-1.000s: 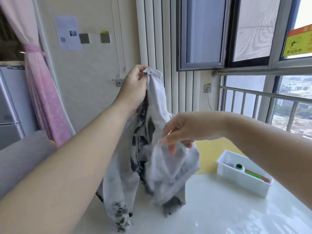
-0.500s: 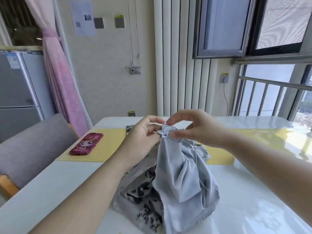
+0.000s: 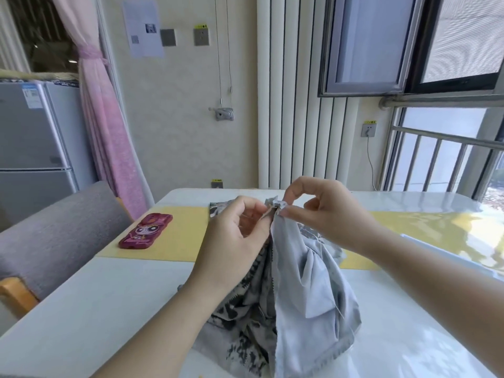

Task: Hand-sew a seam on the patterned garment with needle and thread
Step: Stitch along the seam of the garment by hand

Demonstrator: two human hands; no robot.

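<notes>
The patterned garment, pale grey with a black-and-white print on its other side, hangs from my two hands down onto the white table. My left hand pinches its top edge from the left. My right hand pinches the same bunched edge from the right, thumb and forefinger closed on the fabric. A thin thread trails down the garment's right side. I cannot make out a needle.
A red phone lies on a yellow mat at the far left of the table. A grey chair stands to the left. A wall, a radiator and a railed window are beyond the table.
The garment was held high in the air a second ago; both hands have since brought it down, and now its lower part rests on the table. My view has tilted down.
</notes>
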